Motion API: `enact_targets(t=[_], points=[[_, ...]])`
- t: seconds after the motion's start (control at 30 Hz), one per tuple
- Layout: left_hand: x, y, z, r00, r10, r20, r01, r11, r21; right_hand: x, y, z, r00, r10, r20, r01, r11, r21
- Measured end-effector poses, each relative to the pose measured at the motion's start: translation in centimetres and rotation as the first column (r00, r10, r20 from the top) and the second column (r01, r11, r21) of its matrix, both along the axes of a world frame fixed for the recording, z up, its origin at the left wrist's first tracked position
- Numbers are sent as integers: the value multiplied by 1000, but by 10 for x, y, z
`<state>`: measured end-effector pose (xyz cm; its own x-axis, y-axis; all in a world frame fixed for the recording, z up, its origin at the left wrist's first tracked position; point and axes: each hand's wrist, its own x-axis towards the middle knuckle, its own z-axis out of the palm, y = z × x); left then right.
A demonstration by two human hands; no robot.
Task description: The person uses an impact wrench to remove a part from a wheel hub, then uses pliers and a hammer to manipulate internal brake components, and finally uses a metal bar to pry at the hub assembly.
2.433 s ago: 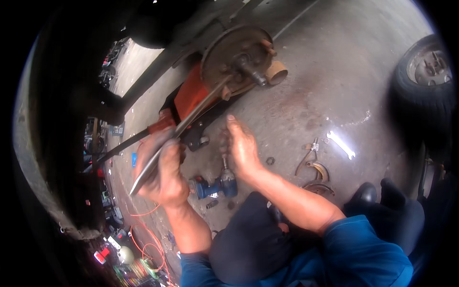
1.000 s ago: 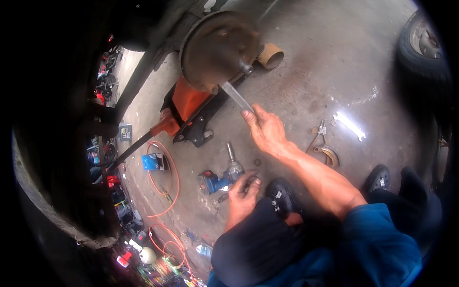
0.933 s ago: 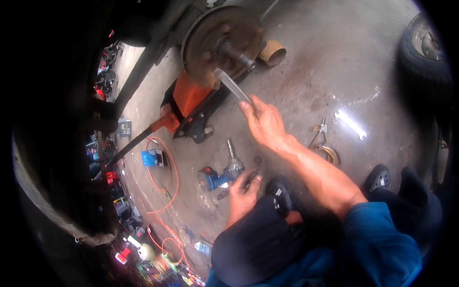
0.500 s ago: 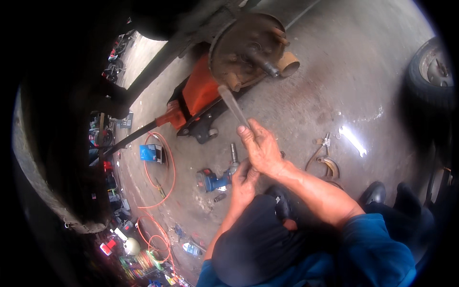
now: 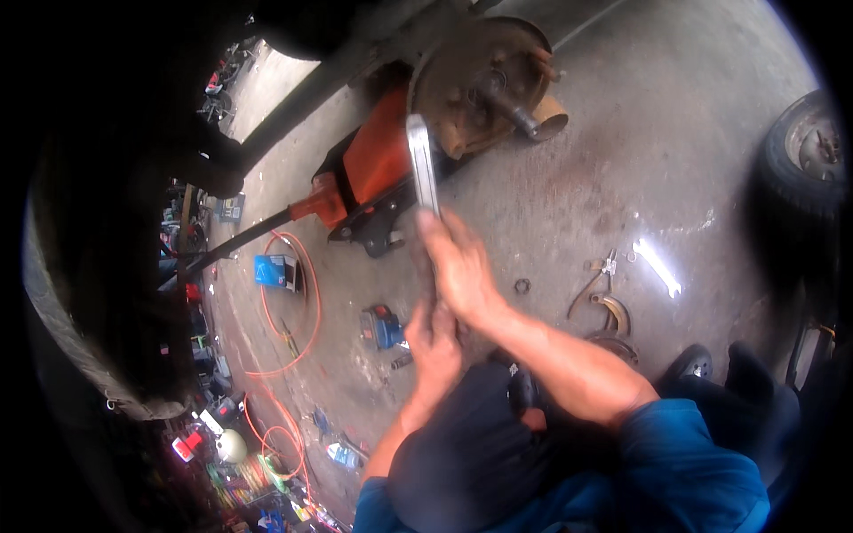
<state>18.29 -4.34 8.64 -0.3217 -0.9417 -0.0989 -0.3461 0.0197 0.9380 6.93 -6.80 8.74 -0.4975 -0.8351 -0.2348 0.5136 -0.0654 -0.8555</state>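
Observation:
A flat, shiny metal pry bar [image 5: 422, 164] points up and away from me, its far end in front of the rusty round brake backing plate [image 5: 444, 67]. My right hand [image 5: 466, 280] is closed round the bar, thumb laid along it. Just below, my left hand [image 5: 434, 351] has its fingers curled round the lower end, which is mostly hidden and blurred. A stub axle [image 5: 515, 111] sticks out from the plate. Below the plate stands an orange floor jack [image 5: 378, 151]. Left of my hands, a blue cordless impact wrench [image 5: 384, 329] lies partly covered.
On the floor to the right lie a nut [image 5: 522, 286], a curved brake shoe [image 5: 615, 311] and a bright spanner [image 5: 657, 266]. A wheel [image 5: 804, 147] lies far right. Leftward are a blue box [image 5: 274, 270], an orange hose [image 5: 318, 311] and scattered tools. Dark vehicle bodywork overhangs the left.
Both hands have moved slightly left with the pry bar. The bar has turned more upright, showing a brighter face. The view has shifted a little; the nut now shows beside my right wrist.

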Motion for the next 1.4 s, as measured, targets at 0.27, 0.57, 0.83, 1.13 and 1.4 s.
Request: enact_targets(t=[0.27, 0.57, 0.83, 1.13, 1.4], points=[[15, -12, -3, 948, -20, 318, 101, 965, -241, 22, -19, -27, 905, 20, 424, 11, 997, -72], [0, -46, -24, 900, 62, 432, 245, 748, -617, 11, -33, -34, 988, -76, 136, 99, 981, -169], [-8, -63, -56, 967, 17, 254, 179, 665, -726, -13, -39, -42, 990, 92, 110, -70, 978, -196], [-26, -70, -47, 976, 15, 216, 164, 599, -784, -16, -44, -25, 1000, -14, -8, 13, 984, -179], [-28, -67, -5, 908, -39, 417, 245, 857, -454, -27, -45, -12, 965, 27, 261, 32, 975, -219]])
